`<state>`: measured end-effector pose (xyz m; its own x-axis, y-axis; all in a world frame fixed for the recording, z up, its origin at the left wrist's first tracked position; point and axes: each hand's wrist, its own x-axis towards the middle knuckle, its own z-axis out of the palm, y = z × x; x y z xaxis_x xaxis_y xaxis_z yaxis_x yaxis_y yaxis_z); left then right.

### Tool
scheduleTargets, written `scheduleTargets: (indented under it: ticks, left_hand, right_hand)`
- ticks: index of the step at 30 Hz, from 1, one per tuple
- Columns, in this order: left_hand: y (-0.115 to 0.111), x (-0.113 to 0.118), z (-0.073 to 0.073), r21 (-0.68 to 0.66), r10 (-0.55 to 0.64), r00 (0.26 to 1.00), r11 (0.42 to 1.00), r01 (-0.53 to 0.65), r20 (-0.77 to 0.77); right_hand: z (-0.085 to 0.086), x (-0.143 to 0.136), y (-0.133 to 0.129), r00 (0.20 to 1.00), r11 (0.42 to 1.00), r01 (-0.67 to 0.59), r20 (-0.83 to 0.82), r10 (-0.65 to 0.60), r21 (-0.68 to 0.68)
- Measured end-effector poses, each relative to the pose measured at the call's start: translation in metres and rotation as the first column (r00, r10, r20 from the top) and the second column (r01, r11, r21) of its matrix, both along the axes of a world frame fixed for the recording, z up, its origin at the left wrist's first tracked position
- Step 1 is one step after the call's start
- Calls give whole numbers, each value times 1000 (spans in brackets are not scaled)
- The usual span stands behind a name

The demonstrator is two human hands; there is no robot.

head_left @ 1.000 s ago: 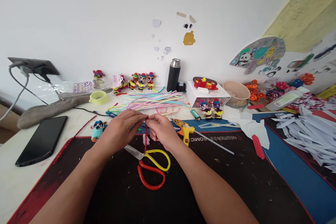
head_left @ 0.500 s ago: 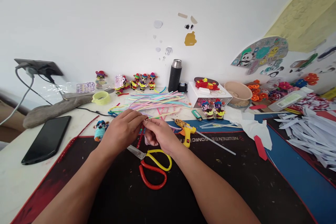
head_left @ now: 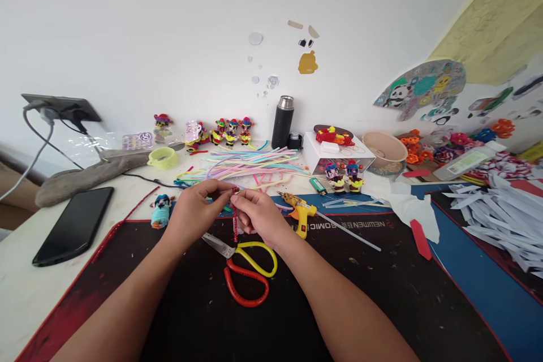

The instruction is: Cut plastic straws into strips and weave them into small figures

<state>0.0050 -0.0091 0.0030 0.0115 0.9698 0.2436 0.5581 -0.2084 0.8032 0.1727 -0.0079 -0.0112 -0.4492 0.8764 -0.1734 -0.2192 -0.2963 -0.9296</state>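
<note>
A dark red pipe cleaner is pinched between my hands, one end hanging down below the fingers. My left hand is closed, thumb and fingertips on the pipe cleaner's upper end. Beside it, my right hand grips the same piece between thumb and curled fingers. Just under the hands lie scissors with one yellow and one red handle, on the black mat. Left of my left hand stands a small light-blue figure. A yellow glue gun rests to the right of my right hand.
Pastel pipe cleaners lie in a pile behind the hands. Several small figures and a black thermos line the wall. A phone lies left, a white box stands behind, and paper strips heap at right.
My left hand has turned and shifted slightly left, its thumb now showing. More of the dark red pipe cleaner is visible between the hands. My right hand is nearly still.
</note>
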Motion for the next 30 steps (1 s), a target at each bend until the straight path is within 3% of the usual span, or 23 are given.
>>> scheduleTargets:
  ticks: [6,9,12,16,22,26,30]
  left_hand:
    - [2,-2,1,-206,19,947,977,50,322]
    - [3,-4,1,-233,29,926,970,64,376]
    - [3,-4,1,-232,40,958,972,29,285]
    - [1,-2,1,-163,51,997,986,-41,56]
    - [-2,3,-1,29,45,979,999,-40,-198]
    - [-1,3,-1,66,49,971,997,-35,-232]
    - [0,1,0,-57,65,990,996,-72,-127]
  right_hand:
    - [-1,0,1,1000,1000,7,27,-7,13]
    - [-1,1,2,998,999,36,46,-37,28]
    - [-2,1,4,994,996,68,85,-72,54]
    - [-7,0,5,989,986,103,90,-115,129]
    - [-13,0,7,987,978,138,63,-149,155]
    - [-10,1,7,983,978,164,61,-173,131]
    - [-8,1,7,982,980,160,82,-171,122]
